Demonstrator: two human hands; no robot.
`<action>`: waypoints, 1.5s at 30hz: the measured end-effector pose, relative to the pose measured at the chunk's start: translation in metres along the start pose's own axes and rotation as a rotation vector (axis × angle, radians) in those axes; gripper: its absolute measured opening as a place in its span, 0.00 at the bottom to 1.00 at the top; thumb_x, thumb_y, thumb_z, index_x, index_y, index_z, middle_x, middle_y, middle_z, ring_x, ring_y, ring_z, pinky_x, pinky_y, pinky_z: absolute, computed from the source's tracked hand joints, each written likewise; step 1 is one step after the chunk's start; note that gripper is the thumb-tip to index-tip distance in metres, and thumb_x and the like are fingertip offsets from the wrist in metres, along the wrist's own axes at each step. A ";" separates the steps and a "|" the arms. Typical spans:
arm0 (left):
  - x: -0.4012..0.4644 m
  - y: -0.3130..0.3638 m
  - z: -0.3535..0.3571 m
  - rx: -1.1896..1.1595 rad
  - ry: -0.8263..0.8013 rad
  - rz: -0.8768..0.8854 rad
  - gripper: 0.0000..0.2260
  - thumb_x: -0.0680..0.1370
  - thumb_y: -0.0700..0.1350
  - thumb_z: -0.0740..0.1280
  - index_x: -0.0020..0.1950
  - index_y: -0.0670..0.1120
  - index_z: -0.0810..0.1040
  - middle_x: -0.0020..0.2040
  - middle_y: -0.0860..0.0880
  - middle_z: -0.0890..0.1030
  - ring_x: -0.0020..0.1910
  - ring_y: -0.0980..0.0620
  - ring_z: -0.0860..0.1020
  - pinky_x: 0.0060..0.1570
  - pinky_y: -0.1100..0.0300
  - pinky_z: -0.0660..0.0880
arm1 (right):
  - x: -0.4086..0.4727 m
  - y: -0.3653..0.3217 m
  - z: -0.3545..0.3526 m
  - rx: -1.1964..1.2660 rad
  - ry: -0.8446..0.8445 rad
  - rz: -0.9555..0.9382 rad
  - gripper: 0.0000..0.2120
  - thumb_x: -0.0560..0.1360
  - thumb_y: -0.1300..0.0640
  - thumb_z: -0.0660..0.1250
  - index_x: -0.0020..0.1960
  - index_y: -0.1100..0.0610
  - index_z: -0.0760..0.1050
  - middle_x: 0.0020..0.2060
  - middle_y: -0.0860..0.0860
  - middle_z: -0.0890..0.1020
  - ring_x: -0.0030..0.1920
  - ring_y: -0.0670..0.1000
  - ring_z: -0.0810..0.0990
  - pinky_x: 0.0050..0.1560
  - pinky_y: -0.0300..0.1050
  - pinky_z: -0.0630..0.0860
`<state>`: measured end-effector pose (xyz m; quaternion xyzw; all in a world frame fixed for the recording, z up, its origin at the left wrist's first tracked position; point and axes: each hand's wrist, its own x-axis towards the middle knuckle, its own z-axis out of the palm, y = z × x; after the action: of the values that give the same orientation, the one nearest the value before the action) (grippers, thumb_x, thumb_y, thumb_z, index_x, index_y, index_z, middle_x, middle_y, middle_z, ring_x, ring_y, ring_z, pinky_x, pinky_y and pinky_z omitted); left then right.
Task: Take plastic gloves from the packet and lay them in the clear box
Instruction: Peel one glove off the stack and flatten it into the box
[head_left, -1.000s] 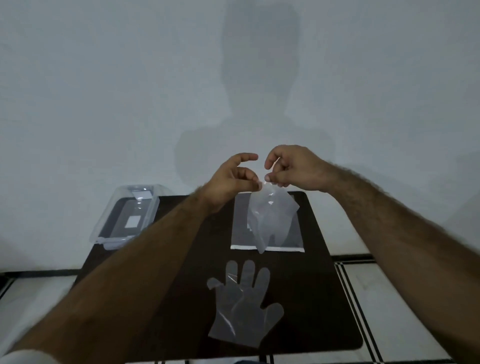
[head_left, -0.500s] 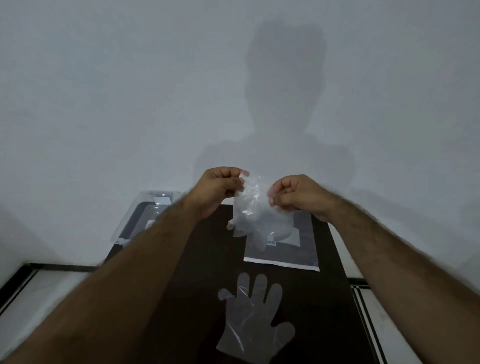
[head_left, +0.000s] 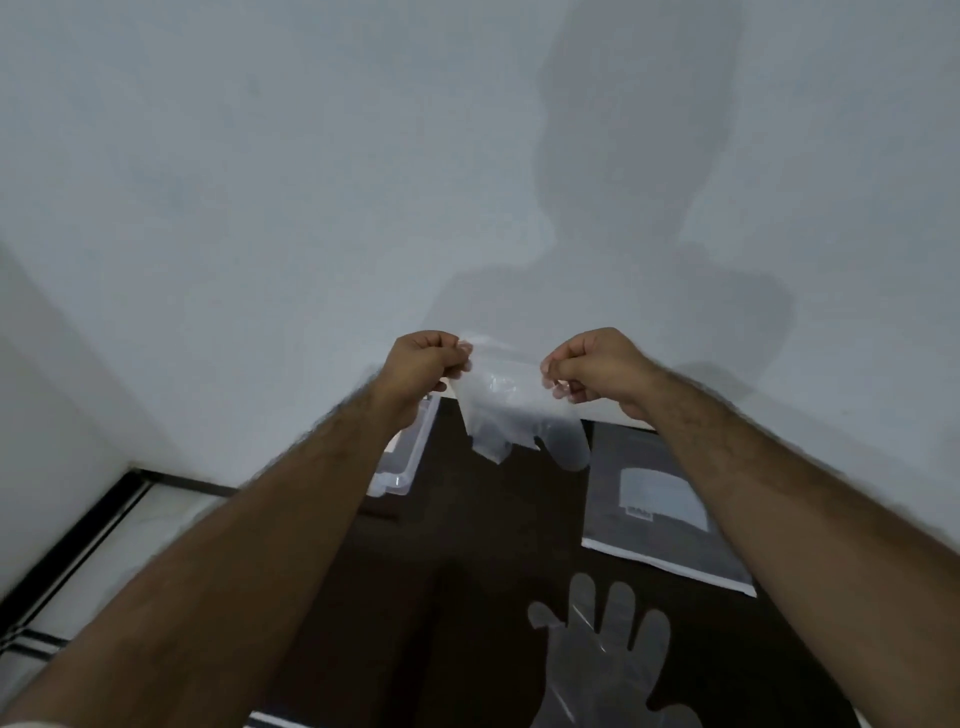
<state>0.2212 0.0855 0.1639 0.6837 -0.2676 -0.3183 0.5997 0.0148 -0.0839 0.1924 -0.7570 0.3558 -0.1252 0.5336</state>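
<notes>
A crumpled clear plastic glove (head_left: 511, 410) hangs in the air between my two hands, above the far edge of the dark table (head_left: 467, 597). My left hand (head_left: 426, 366) pinches its left edge and my right hand (head_left: 592, 366) pinches its right edge. The glove packet (head_left: 660, 514) lies flat on the table at the right. A second clear glove (head_left: 602, 670) lies spread flat near the table's front. The clear box (head_left: 402, 462) sits at the table's far left, mostly hidden behind my left forearm.
A plain white wall rises just behind the table. Pale floor tiles with a black border strip (head_left: 78, 556) show at the lower left.
Both hands have pulled apart, stretching the glove's opening wider. The view has tilted up and left, so the table, packet and flat glove sit lower and further right.
</notes>
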 end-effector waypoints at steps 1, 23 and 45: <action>0.011 -0.003 -0.012 0.022 0.014 -0.003 0.06 0.80 0.40 0.74 0.43 0.47 0.84 0.43 0.46 0.88 0.42 0.51 0.81 0.42 0.58 0.74 | 0.013 -0.006 0.012 -0.001 0.005 0.011 0.03 0.78 0.64 0.74 0.49 0.62 0.86 0.43 0.56 0.90 0.41 0.51 0.88 0.47 0.48 0.84; 0.200 -0.020 -0.185 -0.050 -0.022 0.243 0.06 0.82 0.35 0.72 0.47 0.43 0.84 0.45 0.44 0.87 0.44 0.58 0.85 0.48 0.69 0.77 | 0.201 -0.070 0.162 -0.392 0.293 -0.418 0.03 0.77 0.55 0.77 0.49 0.53 0.88 0.40 0.45 0.88 0.41 0.44 0.87 0.49 0.40 0.82; 0.175 -0.235 -0.242 0.733 -0.386 0.366 0.09 0.80 0.51 0.74 0.58 0.52 0.90 0.60 0.55 0.88 0.76 0.49 0.75 0.72 0.47 0.74 | 0.180 0.089 0.271 -0.985 -0.268 -0.584 0.13 0.81 0.51 0.61 0.46 0.50 0.83 0.40 0.45 0.85 0.44 0.49 0.81 0.57 0.52 0.76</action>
<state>0.5145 0.1445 -0.0700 0.7205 -0.5862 -0.2128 0.3033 0.2618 -0.0259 -0.0302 -0.9916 0.0783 0.0097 0.1028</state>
